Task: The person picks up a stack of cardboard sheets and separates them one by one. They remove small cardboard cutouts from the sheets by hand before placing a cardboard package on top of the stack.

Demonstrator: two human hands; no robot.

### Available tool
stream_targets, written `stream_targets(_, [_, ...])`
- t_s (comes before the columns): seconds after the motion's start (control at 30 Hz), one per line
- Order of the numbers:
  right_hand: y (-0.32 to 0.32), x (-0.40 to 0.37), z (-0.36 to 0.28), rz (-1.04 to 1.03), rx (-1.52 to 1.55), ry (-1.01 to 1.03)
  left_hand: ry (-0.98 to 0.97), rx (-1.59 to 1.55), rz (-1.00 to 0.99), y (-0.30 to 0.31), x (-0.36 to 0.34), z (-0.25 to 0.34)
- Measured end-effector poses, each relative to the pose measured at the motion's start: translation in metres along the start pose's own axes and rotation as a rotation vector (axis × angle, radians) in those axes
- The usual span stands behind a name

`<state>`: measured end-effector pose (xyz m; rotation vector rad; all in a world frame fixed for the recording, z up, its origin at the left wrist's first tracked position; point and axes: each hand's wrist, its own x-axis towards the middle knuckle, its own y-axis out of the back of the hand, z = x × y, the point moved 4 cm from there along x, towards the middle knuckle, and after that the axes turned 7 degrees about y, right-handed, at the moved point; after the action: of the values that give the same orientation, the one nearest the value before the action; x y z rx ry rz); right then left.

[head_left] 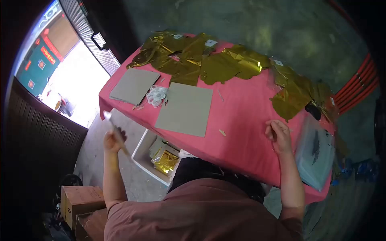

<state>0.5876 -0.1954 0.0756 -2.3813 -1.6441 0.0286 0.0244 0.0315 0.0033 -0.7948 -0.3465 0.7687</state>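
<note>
My left hand (114, 140) is off the table's left side, closed around a long, thin, pale-brown strip (122, 145) with a whitish upper end; motion blurs it. My right hand (279, 133) is over the right part of the pink cloth (245, 116), fingers curled toward the thumb, their inside hidden. Beside that hand lies a stack of clear plastic bags (315, 154). A grey board (185, 109) lies flat between my hands, with a bundle of white cord (157, 96) at its upper left corner. A stack of similar boards (134, 85) is further left.
Gold foil shapes (231, 64) line the table's far edge, and more gold foil (291, 94) lies at the right. A white foam box (140, 154) on the floor holds gold packets (165, 161). Cardboard boxes (82, 201) stand at lower left. An open doorway (76, 86) is at left.
</note>
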Motion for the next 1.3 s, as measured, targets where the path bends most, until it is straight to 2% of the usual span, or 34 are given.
stream_targets(0.03, [0.001, -0.001, -0.002, 0.010, -0.001, -0.006, -0.070, -0.085, 0.083, 0.013, -0.026, 0.000])
stream_targets(0.1, [-0.001, 0.002, 0.000, 0.016, -0.003, -0.006, -0.263, -0.141, 0.596, 0.090, -0.087, -0.013])
stream_targets(0.2, [0.003, 0.004, 0.001, 0.031, -0.022, -0.002, -0.349, -0.208, 0.610, 0.152, -0.134, -0.069])
stream_targets(0.3, [0.009, 0.005, 0.004, 0.042, -0.039, 0.009, 0.037, -0.148, 0.961, 0.194, -0.152, -0.148])
stream_targets(0.33, [0.010, 0.005, 0.004, 0.049, -0.043, -0.002, -0.003, -0.087, 0.829, 0.183, -0.144, -0.169])
stream_targets(0.4, [0.011, 0.005, 0.007, 0.062, -0.050, -0.018, 0.160, -0.240, 1.234, 0.194, -0.134, -0.201])
stream_targets(0.47, [0.013, 0.006, 0.008, 0.095, -0.055, -0.030, 0.206, -0.208, 1.294, 0.185, -0.118, -0.214])
stream_targets(0.6, [0.012, 0.005, 0.007, 0.109, -0.044, -0.030, 0.308, -0.118, 1.240, 0.203, -0.106, -0.211])
stream_targets(0.63, [0.012, 0.005, 0.008, 0.101, -0.042, -0.030, 0.351, -0.090, 1.403, 0.206, -0.108, -0.205])
stream_targets(0.67, [0.012, 0.005, 0.008, 0.096, -0.040, -0.030, 0.362, -0.082, 1.395, 0.206, -0.105, -0.204])
stream_targets(0.73, [0.013, 0.005, 0.008, 0.094, -0.060, -0.013, 0.450, 0.130, 1.643, 0.202, -0.106, -0.196])
stream_targets(0.77, [0.013, 0.006, 0.007, 0.077, -0.077, 0.001, 0.444, 0.069, 1.562, 0.199, -0.100, -0.196])
stream_targets(0.9, [0.016, 0.006, 0.008, 0.127, -0.105, -0.011, 0.462, 0.159, 1.370, 0.196, -0.078, -0.207])
stream_targets(0.97, [0.014, 0.006, 0.006, 0.088, -0.068, 0.002, 0.480, 0.404, 1.176, 0.162, -0.055, -0.209])
stream_targets(1.0, [0.016, 0.006, 0.007, 0.116, -0.070, -0.005, 0.503, 0.418, 1.162, 0.147, -0.046, -0.213])
stream_targets(1.07, [0.017, 0.007, 0.007, 0.097, -0.042, 0.011, 0.620, 0.608, 0.920, 0.114, -0.022, -0.227])
stream_targets(1.17, [0.021, 0.008, 0.011, 0.113, -0.032, 0.021, 0.675, 0.735, 0.639, 0.037, 0.011, -0.258])
stream_targets(1.23, [0.022, 0.008, 0.014, 0.119, -0.013, 0.003, 0.534, 1.189, 0.391, 0.017, 0.022, -0.277])
stream_targets(1.27, [0.021, 0.009, 0.015, 0.111, 0.006, -0.013, 0.427, 1.149, 0.370, 0.078, 0.019, -0.298])
stream_targets(1.3, [0.019, 0.008, 0.014, 0.113, 0.007, -0.009, 0.425, 1.152, 0.367, 0.068, 0.020, -0.295])
